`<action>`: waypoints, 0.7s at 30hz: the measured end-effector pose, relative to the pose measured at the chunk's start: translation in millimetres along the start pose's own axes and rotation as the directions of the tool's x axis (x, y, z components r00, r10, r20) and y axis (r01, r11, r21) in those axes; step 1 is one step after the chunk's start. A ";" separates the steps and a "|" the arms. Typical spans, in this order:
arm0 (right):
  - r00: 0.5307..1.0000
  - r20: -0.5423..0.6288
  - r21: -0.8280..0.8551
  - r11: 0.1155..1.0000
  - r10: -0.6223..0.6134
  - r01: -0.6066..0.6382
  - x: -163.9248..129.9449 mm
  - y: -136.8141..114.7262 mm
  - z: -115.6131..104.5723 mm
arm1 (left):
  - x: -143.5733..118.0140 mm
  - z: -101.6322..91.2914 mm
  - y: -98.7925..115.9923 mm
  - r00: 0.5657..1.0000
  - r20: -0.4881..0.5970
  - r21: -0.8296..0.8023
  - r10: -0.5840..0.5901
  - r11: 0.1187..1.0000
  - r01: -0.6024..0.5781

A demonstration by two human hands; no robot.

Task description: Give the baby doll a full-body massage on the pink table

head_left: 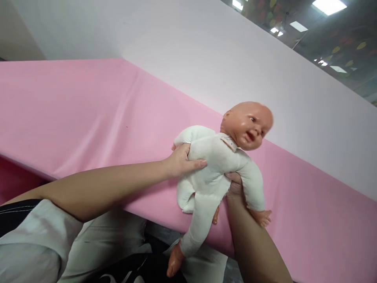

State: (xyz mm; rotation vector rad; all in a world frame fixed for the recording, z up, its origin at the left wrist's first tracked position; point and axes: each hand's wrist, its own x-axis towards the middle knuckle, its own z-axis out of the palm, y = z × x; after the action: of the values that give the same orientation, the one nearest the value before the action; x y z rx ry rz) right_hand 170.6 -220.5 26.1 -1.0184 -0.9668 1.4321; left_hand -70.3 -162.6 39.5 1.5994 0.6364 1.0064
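A baby doll [210,161] with a white cloth body and a bald plastic head is held up above the pink padded surface. My left hand [184,160] grips the doll's torso on one side, its thumb lying across the front and its fingers hidden behind. On the other side my right hand [235,182] is wrapped under the doll's arm, mostly covered by the body. The head tilts to the right with its mouth open. One leg hangs down over the front edge, toward my lap; the other is bent.
The pink padded surface [97,114] runs across the view, with creases in its cover. Behind it rises a white wall [188,51]. At the upper right, a window [330,43] shows ceiling lights and coloured leaf shapes. My legs [108,243] are below the front edge.
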 end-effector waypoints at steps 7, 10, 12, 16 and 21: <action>0.996 0.084 0.121 0.992 -0.039 0.029 6.3 -5.5 13.6 | 3.5 0.9 2.5 0.998 -0.060 0.015 -0.036 0.999 0.037; 0.996 0.084 0.140 0.990 -0.008 -0.003 12.7 -6.8 15.1 | 7.5 0.6 -3.0 0.993 -0.087 0.050 -0.075 0.996 0.080; 0.997 0.077 0.160 0.987 -0.002 -0.010 16.4 -5.5 13.1 | 10.8 -0.9 -8.6 0.987 -0.099 0.098 -0.126 0.986 0.136; 0.996 0.077 0.176 0.983 0.046 -0.059 21.3 -1.7 8.5 | 17.6 -6.8 -15.3 0.986 -0.068 0.158 -0.152 0.974 0.161; 0.990 0.064 0.179 0.974 0.127 -0.137 26.8 0.6 6.9 | 22.5 -13.2 -13.8 0.985 -0.012 0.192 -0.171 0.967 0.170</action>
State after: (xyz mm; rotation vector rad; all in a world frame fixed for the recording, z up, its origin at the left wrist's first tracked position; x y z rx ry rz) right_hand 162.4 -194.0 25.6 -0.9265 -0.7999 1.6332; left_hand -69.1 -133.8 33.2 1.6812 0.8748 0.8341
